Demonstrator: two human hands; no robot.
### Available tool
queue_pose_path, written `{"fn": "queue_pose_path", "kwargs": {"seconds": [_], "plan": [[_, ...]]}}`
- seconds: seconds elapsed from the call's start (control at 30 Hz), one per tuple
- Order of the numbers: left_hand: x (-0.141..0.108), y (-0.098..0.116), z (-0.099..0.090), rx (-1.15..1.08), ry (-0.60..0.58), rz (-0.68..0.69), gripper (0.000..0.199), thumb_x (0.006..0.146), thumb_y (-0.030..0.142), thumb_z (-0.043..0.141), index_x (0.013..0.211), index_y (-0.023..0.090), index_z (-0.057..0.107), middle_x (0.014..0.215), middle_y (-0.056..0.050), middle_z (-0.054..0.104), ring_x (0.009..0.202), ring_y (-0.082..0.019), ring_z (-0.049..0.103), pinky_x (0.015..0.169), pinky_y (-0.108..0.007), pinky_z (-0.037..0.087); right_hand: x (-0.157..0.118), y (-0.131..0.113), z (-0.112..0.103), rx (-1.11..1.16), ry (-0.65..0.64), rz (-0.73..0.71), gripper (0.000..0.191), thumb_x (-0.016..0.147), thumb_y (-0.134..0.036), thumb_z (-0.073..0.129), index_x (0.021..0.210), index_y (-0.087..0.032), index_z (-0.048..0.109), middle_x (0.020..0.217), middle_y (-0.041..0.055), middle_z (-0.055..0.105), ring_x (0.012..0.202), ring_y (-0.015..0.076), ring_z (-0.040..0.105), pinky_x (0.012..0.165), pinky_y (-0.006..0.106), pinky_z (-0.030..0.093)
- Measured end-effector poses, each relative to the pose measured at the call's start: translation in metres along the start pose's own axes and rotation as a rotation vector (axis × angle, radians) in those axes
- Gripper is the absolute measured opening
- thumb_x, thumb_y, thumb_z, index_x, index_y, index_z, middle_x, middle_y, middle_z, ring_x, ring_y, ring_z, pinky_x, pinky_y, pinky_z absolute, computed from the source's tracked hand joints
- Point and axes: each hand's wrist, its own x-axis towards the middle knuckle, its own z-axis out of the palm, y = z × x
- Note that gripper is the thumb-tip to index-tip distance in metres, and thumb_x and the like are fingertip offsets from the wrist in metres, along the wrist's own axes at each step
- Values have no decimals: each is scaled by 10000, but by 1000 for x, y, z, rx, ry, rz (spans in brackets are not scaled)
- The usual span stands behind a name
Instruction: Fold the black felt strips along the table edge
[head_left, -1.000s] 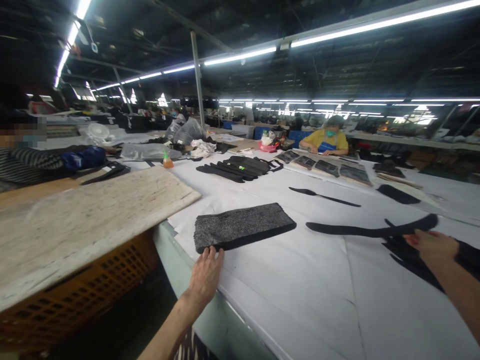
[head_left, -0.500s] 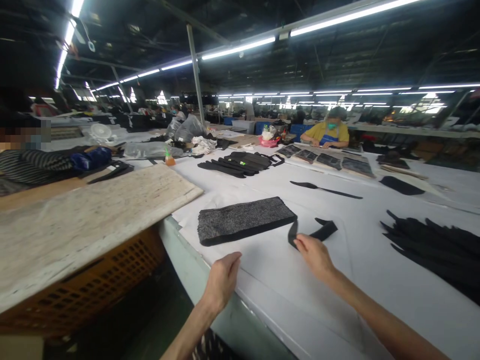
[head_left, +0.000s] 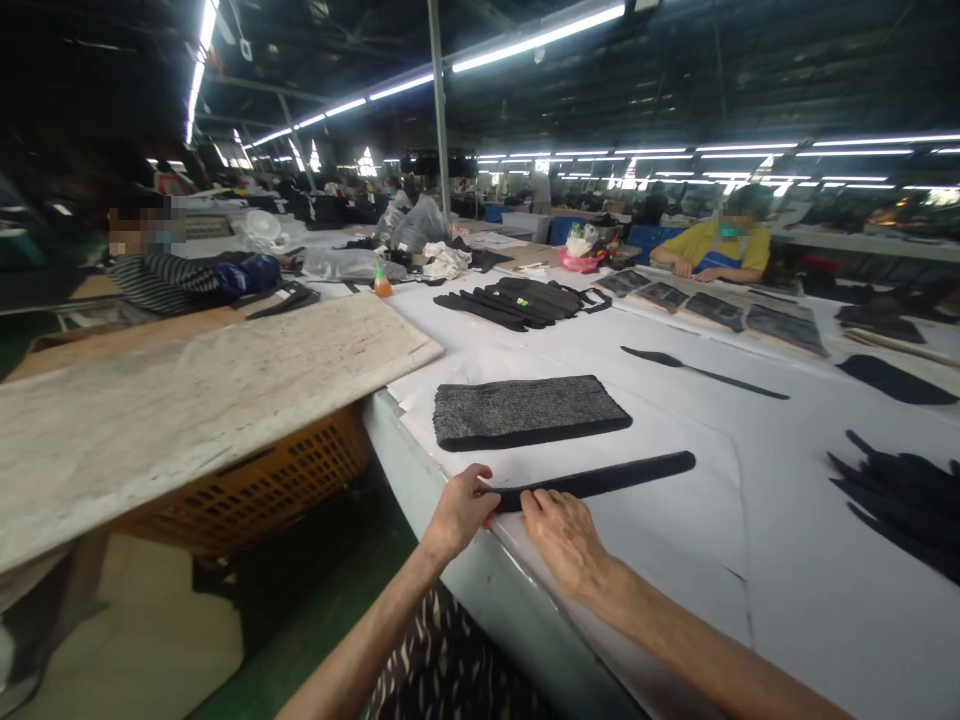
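Note:
A long black fabric strip (head_left: 622, 476) lies along the front edge of the white-covered table, its rounded far end pointing right. My left hand (head_left: 459, 512) pinches the near left end of the strip between thumb and fingers. Just to the right, my right hand (head_left: 566, 535) has its fingers curled together over the strip, pressing on it; its thumb is mostly hidden. Behind the strip and apart from it lies a stack of grey speckled knit pieces (head_left: 529, 410) with a black front border.
Black cut pieces (head_left: 900, 490) lie at right, and a thin black strip (head_left: 697, 370) farther back. More black pieces (head_left: 517, 302) are mid-table. A pale board (head_left: 210, 400) extends left above an orange crate (head_left: 262, 490). Two people sit at far left and far right.
The black strip, earlier curled and held up by my right hand, now lies straight. My left hand has taken its end. The view has swung left.

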Motion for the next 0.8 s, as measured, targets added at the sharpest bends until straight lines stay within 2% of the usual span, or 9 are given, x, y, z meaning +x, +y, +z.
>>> {"fn": "queue_pose_path", "kwargs": {"seconds": [0.1, 0.2, 0.3, 0.43, 0.53, 0.63, 0.8], "plan": [[0, -2, 2, 308, 63, 103, 418, 652, -8, 480, 1032, 151, 555, 712, 13, 628, 583, -121, 564, 591, -230, 453, 5, 8, -12, 19, 23, 17, 175, 865, -55, 509, 941, -175, 611, 866, 54, 606, 811, 208, 560, 724, 341, 412], [-1, -3, 5, 546, 104, 161, 486, 669, -10, 458, 1105, 172, 571, 819, -18, 678, 732, -159, 612, 715, -265, 455, 18, 16, -17, 91, -14, 37, 95, 865, -109, 557, 878, -186, 611, 914, 47, 602, 877, 207, 548, 768, 336, 402], [-2, -7, 5, 601, 131, 184, 482, 706, 20, 456, 1142, 178, 585, 925, -49, 692, 821, -185, 634, 769, -289, 465, 30, 21, -12, 239, -88, -15, 100, 854, -136, 592, 925, -198, 623, 979, 29, 603, 946, 183, 545, 820, 306, 401], [-3, -13, 0, 575, 143, 207, 405, 721, 11, 457, 1034, 169, 660, 993, -65, 698, 933, -193, 628, 862, -297, 457, 39, 19, -1, 273, -122, -49, 165, 863, -88, 545, 915, -203, 650, 942, 20, 610, 933, 171, 548, 823, 288, 403], [-5, -13, -3, 628, 146, 272, 353, 743, 3, 447, 940, 168, 689, 942, -57, 695, 912, -191, 619, 841, -293, 465, 39, 17, 4, 239, -90, -57, 149, 869, -97, 547, 856, -195, 659, 891, 22, 612, 900, 178, 547, 810, 290, 404], [-7, -12, -4, 722, 165, 333, 329, 798, 28, 432, 930, 183, 690, 917, -52, 674, 895, -186, 603, 809, -292, 474, 38, 18, 9, 186, -30, -100, 155, 877, -103, 541, 818, -191, 654, 851, 23, 602, 865, 177, 540, 790, 288, 402], [-8, -15, -5, 891, 165, 422, 303, 864, 71, 413, 870, 198, 688, 869, -48, 643, 851, -196, 564, 770, -305, 470, 32, 23, 21, 136, 70, -184, 157, 858, -74, 541, 842, -191, 644, 865, 30, 575, 822, 172, 507, 747, 288, 392]]}}
